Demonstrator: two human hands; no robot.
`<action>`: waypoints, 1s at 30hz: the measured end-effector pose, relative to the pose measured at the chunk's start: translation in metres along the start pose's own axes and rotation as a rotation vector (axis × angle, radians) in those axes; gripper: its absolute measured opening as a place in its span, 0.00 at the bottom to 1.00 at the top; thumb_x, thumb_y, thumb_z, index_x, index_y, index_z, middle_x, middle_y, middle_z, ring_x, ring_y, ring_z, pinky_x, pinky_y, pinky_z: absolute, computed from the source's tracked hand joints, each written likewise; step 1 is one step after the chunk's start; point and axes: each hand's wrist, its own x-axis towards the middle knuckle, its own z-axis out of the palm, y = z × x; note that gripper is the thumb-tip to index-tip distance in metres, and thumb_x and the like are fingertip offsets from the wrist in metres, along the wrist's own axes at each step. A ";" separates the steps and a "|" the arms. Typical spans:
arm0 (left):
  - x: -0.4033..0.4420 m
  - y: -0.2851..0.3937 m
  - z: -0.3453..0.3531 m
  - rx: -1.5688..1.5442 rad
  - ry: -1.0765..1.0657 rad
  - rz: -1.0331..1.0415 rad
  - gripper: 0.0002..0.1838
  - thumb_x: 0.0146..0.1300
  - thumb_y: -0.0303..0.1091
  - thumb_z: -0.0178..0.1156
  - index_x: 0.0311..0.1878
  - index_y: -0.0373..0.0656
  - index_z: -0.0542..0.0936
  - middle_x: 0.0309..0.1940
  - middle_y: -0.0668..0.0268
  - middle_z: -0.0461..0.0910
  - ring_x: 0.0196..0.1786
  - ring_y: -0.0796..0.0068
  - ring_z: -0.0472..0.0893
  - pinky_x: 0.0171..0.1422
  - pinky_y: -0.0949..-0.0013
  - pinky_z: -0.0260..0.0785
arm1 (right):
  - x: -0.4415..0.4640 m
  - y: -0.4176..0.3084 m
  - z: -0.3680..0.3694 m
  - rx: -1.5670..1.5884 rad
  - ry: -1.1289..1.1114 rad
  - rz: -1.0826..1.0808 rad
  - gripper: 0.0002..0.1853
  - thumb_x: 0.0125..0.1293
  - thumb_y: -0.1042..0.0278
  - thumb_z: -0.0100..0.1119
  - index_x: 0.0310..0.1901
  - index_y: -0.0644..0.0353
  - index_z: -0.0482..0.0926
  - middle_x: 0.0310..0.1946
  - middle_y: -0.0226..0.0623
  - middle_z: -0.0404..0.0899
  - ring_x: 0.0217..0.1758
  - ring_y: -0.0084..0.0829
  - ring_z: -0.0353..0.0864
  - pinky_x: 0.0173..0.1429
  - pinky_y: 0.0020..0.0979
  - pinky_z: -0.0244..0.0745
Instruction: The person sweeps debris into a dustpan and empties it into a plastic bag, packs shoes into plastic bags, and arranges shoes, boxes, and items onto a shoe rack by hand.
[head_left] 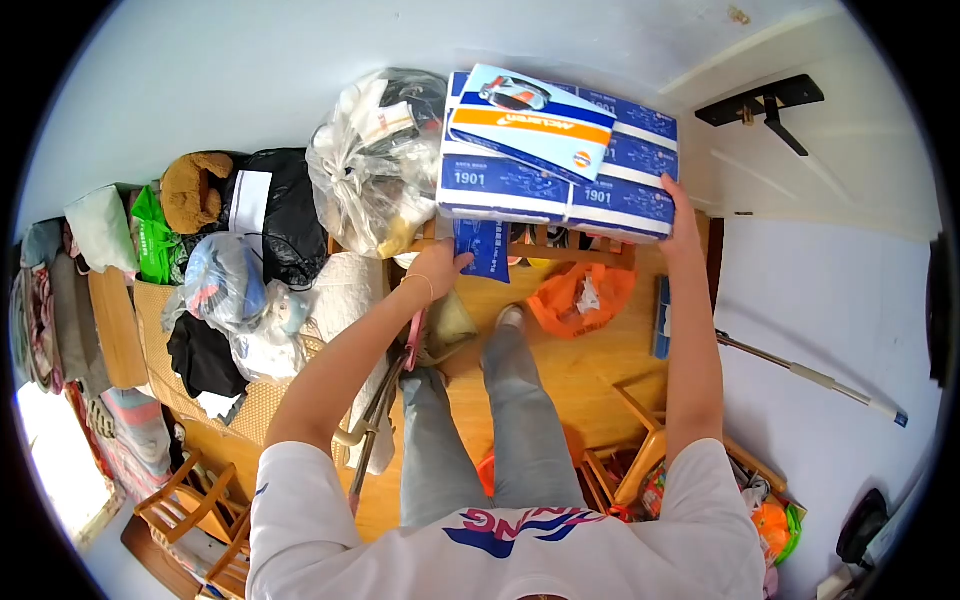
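Note:
A large bundle of blue and white packs marked 1901 sits on a wooden rack against the wall, with a flat McLaren box lying tilted on top. My right hand grips the bundle's right edge, its thumb on the upper face and the other fingers mostly hidden. Just below the bundle's left corner, my left hand is closed on the edge of a blue packet with white print.
Left of the bundle are a clear plastic bag, a black bag and a brown plush item. An orange bag lies on the floor. Wooden chairs, a pole and a door handle are around.

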 end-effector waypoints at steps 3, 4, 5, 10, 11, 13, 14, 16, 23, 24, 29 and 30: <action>-0.012 0.020 -0.024 -0.015 -0.017 -0.076 0.27 0.60 0.53 0.62 0.35 0.31 0.77 0.31 0.45 0.80 0.37 0.45 0.80 0.45 0.54 0.71 | 0.005 0.003 0.013 -0.017 0.031 -0.065 0.26 0.64 0.62 0.61 0.61 0.64 0.67 0.46 0.39 0.77 0.45 0.28 0.80 0.48 0.28 0.78; -0.020 0.040 -0.048 0.066 0.059 -0.145 0.27 0.58 0.53 0.64 0.38 0.32 0.77 0.36 0.46 0.80 0.38 0.46 0.80 0.46 0.54 0.71 | 0.005 0.002 0.016 -0.016 0.035 -0.065 0.26 0.64 0.62 0.61 0.61 0.64 0.67 0.46 0.39 0.77 0.45 0.28 0.80 0.48 0.28 0.78; -0.026 0.055 -0.068 0.148 0.131 -0.215 0.28 0.55 0.53 0.67 0.42 0.33 0.77 0.40 0.46 0.80 0.39 0.47 0.80 0.46 0.54 0.72 | 0.004 0.000 0.021 -0.050 0.045 -0.059 0.27 0.64 0.61 0.61 0.61 0.64 0.67 0.46 0.38 0.77 0.45 0.27 0.80 0.48 0.29 0.78; -0.011 0.078 -0.103 0.248 0.546 0.281 0.36 0.49 0.43 0.71 0.58 0.35 0.69 0.58 0.50 0.72 0.53 0.50 0.75 0.55 0.56 0.71 | 0.001 -0.002 0.032 -0.105 0.117 0.038 0.30 0.68 0.52 0.58 0.63 0.66 0.66 0.48 0.38 0.77 0.47 0.26 0.78 0.51 0.27 0.75; 0.000 0.079 -0.103 0.322 0.621 0.465 0.41 0.47 0.41 0.72 0.63 0.35 0.67 0.62 0.53 0.69 0.55 0.51 0.73 0.58 0.58 0.69 | 0.002 -0.001 0.030 -0.102 0.121 0.033 0.30 0.68 0.52 0.58 0.63 0.66 0.66 0.48 0.38 0.77 0.47 0.26 0.78 0.51 0.27 0.75; 0.011 0.075 -0.103 0.335 0.627 0.482 0.41 0.46 0.39 0.72 0.63 0.34 0.67 0.63 0.54 0.69 0.56 0.52 0.72 0.60 0.59 0.68 | 0.013 0.002 0.025 -0.304 0.135 -0.060 0.33 0.69 0.46 0.54 0.63 0.67 0.67 0.49 0.38 0.77 0.47 0.26 0.77 0.53 0.27 0.73; 0.013 0.072 -0.100 0.351 0.628 0.487 0.41 0.44 0.38 0.71 0.63 0.33 0.67 0.63 0.54 0.69 0.57 0.53 0.71 0.62 0.60 0.67 | 0.020 0.001 0.023 -0.301 0.137 -0.058 0.33 0.69 0.46 0.54 0.63 0.67 0.67 0.49 0.38 0.77 0.47 0.26 0.77 0.53 0.27 0.73; 0.012 0.070 -0.094 0.371 0.632 0.495 0.41 0.45 0.39 0.71 0.62 0.33 0.67 0.64 0.54 0.68 0.57 0.52 0.71 0.62 0.59 0.67 | 0.026 0.002 0.022 -0.477 0.172 -0.105 0.36 0.69 0.40 0.50 0.63 0.68 0.68 0.52 0.39 0.77 0.48 0.27 0.77 0.54 0.28 0.72; -0.004 0.080 -0.088 0.348 0.704 0.429 0.39 0.47 0.39 0.71 0.61 0.33 0.67 0.62 0.51 0.68 0.57 0.50 0.71 0.61 0.58 0.67 | 0.019 -0.002 0.024 -0.553 0.193 -0.103 0.37 0.69 0.38 0.47 0.63 0.68 0.69 0.57 0.43 0.75 0.57 0.30 0.73 0.62 0.30 0.66; -0.015 0.082 -0.086 0.279 0.728 0.400 0.37 0.48 0.39 0.71 0.59 0.33 0.68 0.61 0.50 0.68 0.57 0.49 0.71 0.61 0.58 0.67 | 0.017 -0.002 0.019 -0.528 0.219 -0.152 0.35 0.70 0.39 0.47 0.62 0.68 0.70 0.57 0.43 0.74 0.59 0.31 0.72 0.64 0.30 0.64; -0.048 0.054 -0.031 -0.182 0.252 -0.286 0.31 0.54 0.46 0.72 0.50 0.33 0.69 0.44 0.53 0.75 0.44 0.57 0.78 0.49 0.61 0.71 | -0.027 0.028 -0.006 -0.429 0.568 -0.518 0.23 0.70 0.52 0.48 0.50 0.67 0.77 0.48 0.40 0.78 0.52 0.32 0.74 0.59 0.32 0.66; -0.045 0.036 -0.008 -0.289 0.141 -0.382 0.34 0.55 0.49 0.71 0.52 0.32 0.69 0.42 0.58 0.76 0.42 0.63 0.79 0.47 0.64 0.72 | -0.047 0.038 -0.005 -0.463 0.642 -0.578 0.19 0.69 0.56 0.49 0.45 0.67 0.78 0.43 0.39 0.79 0.49 0.31 0.75 0.57 0.32 0.66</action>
